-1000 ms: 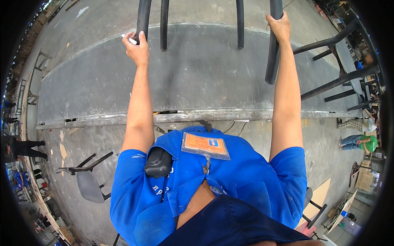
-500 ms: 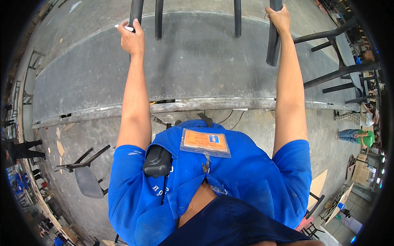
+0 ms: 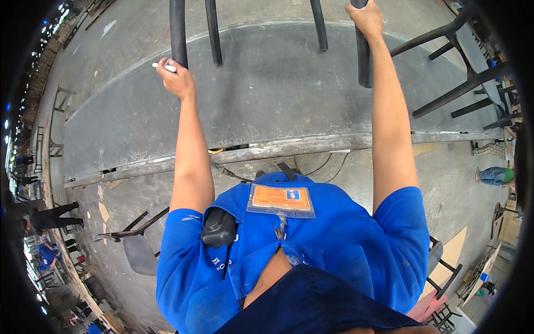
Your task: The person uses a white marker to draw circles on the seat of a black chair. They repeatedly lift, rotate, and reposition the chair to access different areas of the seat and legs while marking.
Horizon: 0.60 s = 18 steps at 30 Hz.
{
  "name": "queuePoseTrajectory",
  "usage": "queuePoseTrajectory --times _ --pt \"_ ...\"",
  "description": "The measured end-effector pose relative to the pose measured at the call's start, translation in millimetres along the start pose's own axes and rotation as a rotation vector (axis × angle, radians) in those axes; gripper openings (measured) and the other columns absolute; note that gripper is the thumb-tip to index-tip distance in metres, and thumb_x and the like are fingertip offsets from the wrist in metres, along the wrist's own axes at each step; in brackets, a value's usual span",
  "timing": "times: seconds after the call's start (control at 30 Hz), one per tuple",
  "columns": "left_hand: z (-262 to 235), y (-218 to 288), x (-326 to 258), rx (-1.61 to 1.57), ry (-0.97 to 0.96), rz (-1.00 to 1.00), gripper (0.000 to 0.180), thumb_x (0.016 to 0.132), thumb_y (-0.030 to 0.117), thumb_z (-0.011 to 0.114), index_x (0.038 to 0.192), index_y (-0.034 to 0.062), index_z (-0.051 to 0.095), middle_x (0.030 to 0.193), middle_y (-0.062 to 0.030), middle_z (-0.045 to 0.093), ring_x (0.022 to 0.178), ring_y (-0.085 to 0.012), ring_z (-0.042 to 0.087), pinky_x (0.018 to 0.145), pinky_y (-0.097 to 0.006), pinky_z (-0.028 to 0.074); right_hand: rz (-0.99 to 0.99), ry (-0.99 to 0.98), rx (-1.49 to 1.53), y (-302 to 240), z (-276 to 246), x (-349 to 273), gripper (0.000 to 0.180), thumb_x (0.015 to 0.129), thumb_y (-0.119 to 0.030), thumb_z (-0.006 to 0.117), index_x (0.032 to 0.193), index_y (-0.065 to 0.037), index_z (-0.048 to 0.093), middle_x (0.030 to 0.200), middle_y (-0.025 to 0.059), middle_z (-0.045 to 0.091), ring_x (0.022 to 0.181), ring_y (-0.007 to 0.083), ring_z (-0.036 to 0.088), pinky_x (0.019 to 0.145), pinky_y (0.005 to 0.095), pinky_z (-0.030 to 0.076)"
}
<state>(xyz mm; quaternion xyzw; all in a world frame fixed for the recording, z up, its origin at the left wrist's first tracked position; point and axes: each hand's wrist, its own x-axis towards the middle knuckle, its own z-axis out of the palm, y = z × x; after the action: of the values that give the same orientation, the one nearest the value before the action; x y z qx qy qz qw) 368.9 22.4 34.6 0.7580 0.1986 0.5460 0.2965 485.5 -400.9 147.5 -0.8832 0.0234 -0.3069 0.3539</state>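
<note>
Over the far side of the grey counter (image 3: 278,100), what looks like a black four-legged frame (image 3: 177,28) reaches out of view. The left hand (image 3: 179,82) grasps one leg, a white stick (image 3: 166,67) between its fingers; the right hand (image 3: 367,21) clasps another. I'd say matched, level grips suit best, that stick angled off the leg.

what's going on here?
Someone in a blue shirt has both arms stretched over a grey table. The left hand is at one thick black leg, a white stick in its fingers; the right hand grips another thick black leg. Two thinner legs show between them; whatever joins them is out of view. A dark chair is off to the right.
</note>
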Motion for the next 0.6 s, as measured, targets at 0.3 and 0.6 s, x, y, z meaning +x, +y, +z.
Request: queuePoseTrajectory --times 0.3,0.6 --pt "-19.6 13.8 -14.1 0.104 0.216 0.121 0.028 0.093 0.02 0.056 0.117 0.0061 0.061 0.091 -0.012 0.057 0.083 -0.0278 0.058 0.074 -0.039 0.046 0.069 0.032 0.036 -4.8 -14.1 -42.4 0.062 0.072 -0.03 0.068 0.124 -0.001 0.051 0.1 0.0282 0.064 0.098 0.0407 0.062 0.084 0.0462 0.05" --pt "111.4 50.4 -13.9 -0.245 -0.276 0.15 0.021 0.086 0.017 0.066 0.104 0.0057 0.068 0.101 -0.0123 0.069 0.093 -0.0248 0.065 0.079 -0.032 0.049 -0.012 0.055 0.1 -10.0 -9.7 -33.5 0.045 0.074 -0.026 0.066 0.109 0.0 0.055 0.087 0.0243 0.065 0.084 0.0417 0.063 0.074 0.0442 0.051"
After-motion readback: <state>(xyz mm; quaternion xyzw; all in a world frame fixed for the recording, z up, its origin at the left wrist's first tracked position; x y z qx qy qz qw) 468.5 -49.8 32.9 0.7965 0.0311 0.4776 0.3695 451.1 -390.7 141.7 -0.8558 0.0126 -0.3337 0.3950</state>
